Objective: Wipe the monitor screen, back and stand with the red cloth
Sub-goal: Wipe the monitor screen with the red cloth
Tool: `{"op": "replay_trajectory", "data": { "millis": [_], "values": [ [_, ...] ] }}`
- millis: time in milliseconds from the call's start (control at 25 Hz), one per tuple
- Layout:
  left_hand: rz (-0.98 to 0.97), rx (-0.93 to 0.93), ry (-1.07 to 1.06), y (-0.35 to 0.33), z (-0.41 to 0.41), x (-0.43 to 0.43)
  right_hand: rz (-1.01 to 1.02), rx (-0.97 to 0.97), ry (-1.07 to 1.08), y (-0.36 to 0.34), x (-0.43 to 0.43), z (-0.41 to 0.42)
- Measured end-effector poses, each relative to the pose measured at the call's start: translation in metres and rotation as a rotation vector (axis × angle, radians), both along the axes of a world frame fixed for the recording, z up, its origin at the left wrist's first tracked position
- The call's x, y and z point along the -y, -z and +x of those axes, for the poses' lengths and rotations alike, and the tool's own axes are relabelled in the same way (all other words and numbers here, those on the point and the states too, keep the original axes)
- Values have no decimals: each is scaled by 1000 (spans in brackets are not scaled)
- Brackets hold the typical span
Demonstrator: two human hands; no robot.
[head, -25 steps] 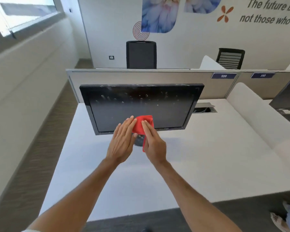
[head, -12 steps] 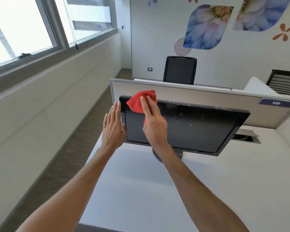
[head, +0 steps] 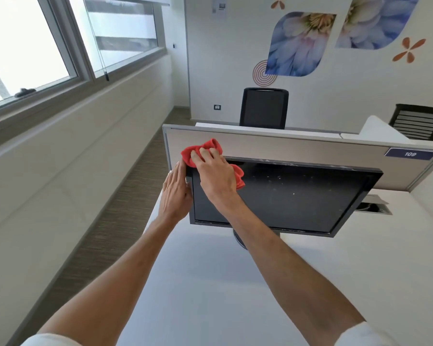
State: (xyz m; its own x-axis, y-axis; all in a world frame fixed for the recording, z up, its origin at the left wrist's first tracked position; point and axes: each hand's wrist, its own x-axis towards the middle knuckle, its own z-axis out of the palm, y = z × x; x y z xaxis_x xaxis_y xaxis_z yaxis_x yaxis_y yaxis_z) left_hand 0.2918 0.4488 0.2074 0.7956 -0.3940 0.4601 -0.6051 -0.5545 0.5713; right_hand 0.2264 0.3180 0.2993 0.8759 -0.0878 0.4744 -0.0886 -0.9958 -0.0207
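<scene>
Up it goes: a second ago both hands were low at the bottom bezel, and now the right hand (head: 216, 178) has carried the red cloth (head: 203, 147) to the monitor (head: 298, 196)'s top left corner, left of centre in the frame. Its fingers (head: 205, 154) lie close together and bent over the bunched cloth, gripping it against the corner, with red folds showing above the fingertips and beside the palm.

The left hand (head: 176, 193) has closed in too and sits flat on the monitor's left edge, fingers straight and pressed together, bracing the panel. Good, because that screen is tipped back on a round stand (head: 238, 239) that only just peeks out below it, on the white desk (head: 210, 283).

Pale specks (head: 280, 186) are scattered across the dark glass to the right, so I'd judge the screen wipe has barely begun. The back and the stand look untouched.

To do this pass well, I'd say:

- Flatten the cloth under the palm so more of it meets the glass.
- Sweep from this corner toward the right of the frame in overlapping rows, working downward.
- Keep the brace hand opposing the push so the panel doesn't tilt or swivel.
- Press lightly, since a hard push on a tilted screen could rock the base.
</scene>
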Motion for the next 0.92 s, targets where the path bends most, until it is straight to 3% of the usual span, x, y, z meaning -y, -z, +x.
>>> {"op": "replay_trajectory", "data": {
  "millis": [240,360,600,920],
  "values": [
    [-51,75,19,-2,0,-4,15,-20,174,-15,36,-27],
    [-88,111,12,-11,3,0,79,69,294,-42,45,-27],
    [-116,124,25,-6,12,7,-9,-15,79,-19,-12,-5],
    [-64,141,0,-8,9,1,-13,28,327,4,36,-33]
  ]
}}
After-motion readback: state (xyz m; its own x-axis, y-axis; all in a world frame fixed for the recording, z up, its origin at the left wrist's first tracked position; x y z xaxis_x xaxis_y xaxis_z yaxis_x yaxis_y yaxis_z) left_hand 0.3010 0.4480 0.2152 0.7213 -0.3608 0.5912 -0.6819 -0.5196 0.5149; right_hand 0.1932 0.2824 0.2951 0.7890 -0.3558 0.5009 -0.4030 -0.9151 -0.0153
